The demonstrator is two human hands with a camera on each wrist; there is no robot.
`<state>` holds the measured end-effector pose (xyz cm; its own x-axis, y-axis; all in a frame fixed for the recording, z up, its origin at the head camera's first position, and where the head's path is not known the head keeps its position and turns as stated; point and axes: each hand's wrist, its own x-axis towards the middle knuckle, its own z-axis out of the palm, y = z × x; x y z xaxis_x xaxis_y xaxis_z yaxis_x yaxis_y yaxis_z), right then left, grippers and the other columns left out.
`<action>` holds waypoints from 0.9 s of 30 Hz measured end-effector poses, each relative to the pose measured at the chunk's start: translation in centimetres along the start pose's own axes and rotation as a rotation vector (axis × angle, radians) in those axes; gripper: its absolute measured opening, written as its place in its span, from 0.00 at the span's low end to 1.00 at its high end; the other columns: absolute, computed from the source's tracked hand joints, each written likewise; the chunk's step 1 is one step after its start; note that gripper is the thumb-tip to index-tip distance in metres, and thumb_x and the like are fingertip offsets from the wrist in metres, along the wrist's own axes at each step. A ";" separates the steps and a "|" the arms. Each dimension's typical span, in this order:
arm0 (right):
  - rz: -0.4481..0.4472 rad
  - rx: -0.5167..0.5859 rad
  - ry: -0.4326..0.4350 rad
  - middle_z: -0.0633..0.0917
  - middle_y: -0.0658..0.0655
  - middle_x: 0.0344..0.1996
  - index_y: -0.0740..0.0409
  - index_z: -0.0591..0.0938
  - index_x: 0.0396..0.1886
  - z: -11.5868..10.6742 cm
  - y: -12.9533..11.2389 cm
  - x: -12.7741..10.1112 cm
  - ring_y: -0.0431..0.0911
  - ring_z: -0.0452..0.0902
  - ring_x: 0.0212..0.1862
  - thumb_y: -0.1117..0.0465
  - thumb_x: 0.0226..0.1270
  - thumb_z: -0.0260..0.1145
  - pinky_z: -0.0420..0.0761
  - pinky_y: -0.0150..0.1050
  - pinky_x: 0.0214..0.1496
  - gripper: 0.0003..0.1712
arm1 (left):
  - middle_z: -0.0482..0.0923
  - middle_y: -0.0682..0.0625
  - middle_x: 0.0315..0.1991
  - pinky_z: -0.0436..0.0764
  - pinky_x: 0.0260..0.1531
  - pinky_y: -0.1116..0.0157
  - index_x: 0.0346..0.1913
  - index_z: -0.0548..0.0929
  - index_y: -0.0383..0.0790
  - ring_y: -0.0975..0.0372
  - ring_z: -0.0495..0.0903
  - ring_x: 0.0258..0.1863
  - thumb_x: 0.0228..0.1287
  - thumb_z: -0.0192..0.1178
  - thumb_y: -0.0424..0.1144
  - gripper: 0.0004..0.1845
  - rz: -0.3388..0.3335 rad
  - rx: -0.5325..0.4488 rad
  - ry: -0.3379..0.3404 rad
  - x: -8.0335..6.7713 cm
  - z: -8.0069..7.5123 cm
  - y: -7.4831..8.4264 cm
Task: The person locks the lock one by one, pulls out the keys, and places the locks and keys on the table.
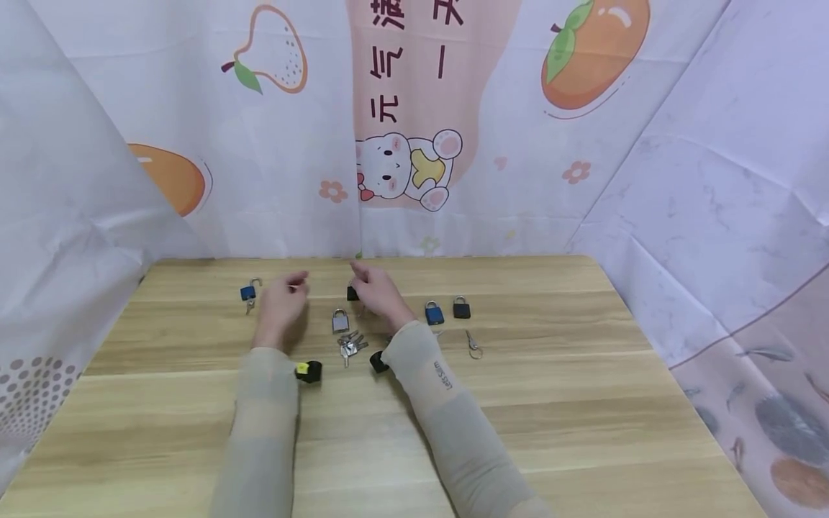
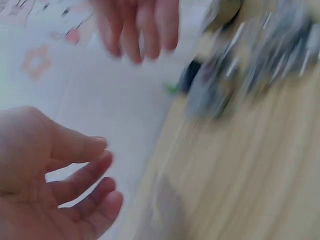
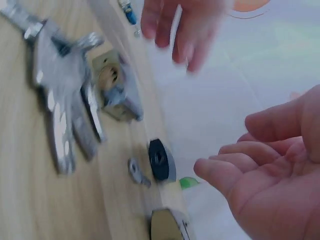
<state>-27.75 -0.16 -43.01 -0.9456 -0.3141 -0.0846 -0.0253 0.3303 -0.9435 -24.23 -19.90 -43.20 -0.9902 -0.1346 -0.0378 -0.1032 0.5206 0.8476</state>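
Right wrist only: silver padlock's [image 3: 114,87] keyhole.

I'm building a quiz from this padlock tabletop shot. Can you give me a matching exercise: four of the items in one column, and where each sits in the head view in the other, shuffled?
Column one:
1. silver padlock
2. bunch of keys
3. black padlock
4. blue padlock with open shackle

Column two:
A. farthest right in the row of locks
B. left of the left hand
C. between the two forearms, just behind the keys
D. just in front of the silver padlock

Pairs: 1-C, 2-D, 3-A, 4-B
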 end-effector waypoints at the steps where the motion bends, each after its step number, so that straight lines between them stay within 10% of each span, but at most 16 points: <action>1: -0.009 0.010 -0.013 0.67 0.53 0.75 0.55 0.63 0.79 0.3 -0.1 0.0 0.45 0.67 0.71 0.59 0.82 0.52 0.73 0.41 0.66 0.30 | 0.74 0.36 0.65 0.75 0.58 0.49 0.70 0.74 0.35 0.46 0.74 0.58 0.77 0.50 0.36 0.22 -0.007 -0.013 0.050 -0.1 -1.1 -0.5; 5: -0.040 0.059 -0.058 0.70 0.56 0.73 0.58 0.66 0.77 1.9 -0.5 0.7 0.45 0.76 0.59 0.59 0.81 0.53 0.76 0.39 0.63 0.28 | 0.73 0.33 0.66 0.71 0.63 0.48 0.69 0.73 0.31 0.45 0.72 0.63 0.77 0.50 0.37 0.23 -0.060 -0.008 0.164 0.0 -5.2 -2.9; 10: 0.030 0.332 -0.149 0.68 0.63 0.74 0.64 0.66 0.75 5.2 -1.1 1.4 0.52 0.74 0.62 0.68 0.79 0.52 0.77 0.45 0.65 0.28 | 0.66 0.27 0.69 0.65 0.70 0.44 0.74 0.63 0.25 0.38 0.66 0.69 0.79 0.47 0.37 0.27 -0.160 -0.007 0.063 0.3 -7.6 -5.0; 17: 0.154 0.597 -0.267 0.67 0.64 0.73 0.69 0.60 0.77 9.6 -1.5 2.0 0.51 0.68 0.68 0.71 0.79 0.50 0.67 0.50 0.73 0.30 | 0.63 0.25 0.70 0.64 0.71 0.46 0.74 0.59 0.22 0.37 0.64 0.70 0.78 0.47 0.30 0.27 -0.167 -0.025 0.003 0.8 -7.4 -5.4; 21: 0.188 0.727 -0.289 0.74 0.63 0.54 0.71 0.58 0.77 11.2 -1.4 2.6 0.50 0.69 0.62 0.75 0.76 0.50 0.63 0.53 0.75 0.32 | 0.63 0.25 0.70 0.64 0.71 0.47 0.74 0.58 0.21 0.37 0.64 0.70 0.76 0.48 0.27 0.27 -0.166 -0.029 -0.021 0.9 -7.0 -5.4; 27: 0.272 0.861 -0.295 0.68 0.65 0.72 0.70 0.57 0.77 12.4 -1.2 3.6 0.56 0.62 0.74 0.74 0.78 0.49 0.61 0.53 0.76 0.31 | 0.65 0.26 0.70 0.59 0.73 0.45 0.74 0.60 0.22 0.38 0.63 0.71 0.74 0.49 0.27 0.28 -0.163 -0.008 -0.070 0.9 -6.7 -5.2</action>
<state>-27.06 -12.75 -46.13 -0.7608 -0.5743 -0.3022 0.5428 -0.3079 -0.7814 -23.97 -28.38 -44.15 -0.9647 -0.1576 -0.2110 -0.2619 0.4900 0.8314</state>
